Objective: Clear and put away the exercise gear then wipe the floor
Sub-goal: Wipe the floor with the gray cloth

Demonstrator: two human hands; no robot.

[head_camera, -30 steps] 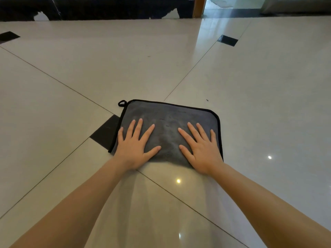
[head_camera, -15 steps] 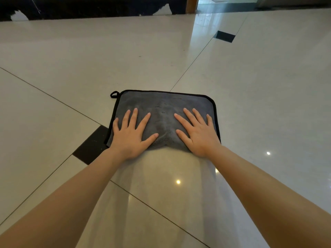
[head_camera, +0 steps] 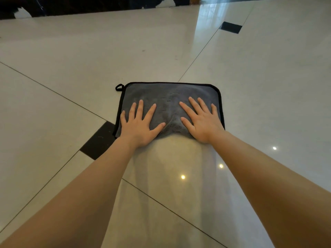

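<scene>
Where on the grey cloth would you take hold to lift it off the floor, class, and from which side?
Pinch the black loop at the far-left corner of the grey cloth, coming from the left. It sticks out past the hem, clear of the left hand and right hand pressing the cloth flat.

Cloth [head_camera: 168,99] flat on the floor [head_camera: 89,51], left hand [head_camera: 138,125] pressing its left half, right hand [head_camera: 203,122] beside it on the right half.

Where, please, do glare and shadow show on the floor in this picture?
Head view: small bright light spots on the glossy pale tiled floor near the forearms, a broad window sheen top right, and a dim reflection band behind the grey black-edged cloth; sharp overall.
</scene>
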